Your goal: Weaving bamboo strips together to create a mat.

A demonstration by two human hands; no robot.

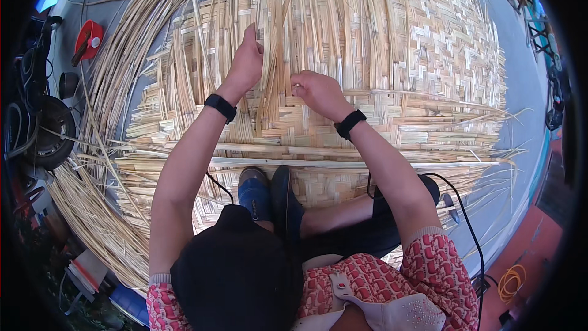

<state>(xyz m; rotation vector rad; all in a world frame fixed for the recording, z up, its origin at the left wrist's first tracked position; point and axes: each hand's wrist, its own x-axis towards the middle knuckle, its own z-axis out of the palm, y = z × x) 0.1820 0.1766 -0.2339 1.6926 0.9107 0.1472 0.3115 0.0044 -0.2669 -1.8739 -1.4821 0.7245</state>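
Over the mat [444,55], right fingers [300,79] clench; left fingers [260,49], I can't tell; blue shoe [255,195] marked illegibly.

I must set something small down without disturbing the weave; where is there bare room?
Best: the grey floor at right, between the frayed edge of the woven straw-coloured mat and the dark clutter. Crowded: the left, with long tan strips, a red plastic container and a black wheel; also around the left hand and right hand, among loose strips.
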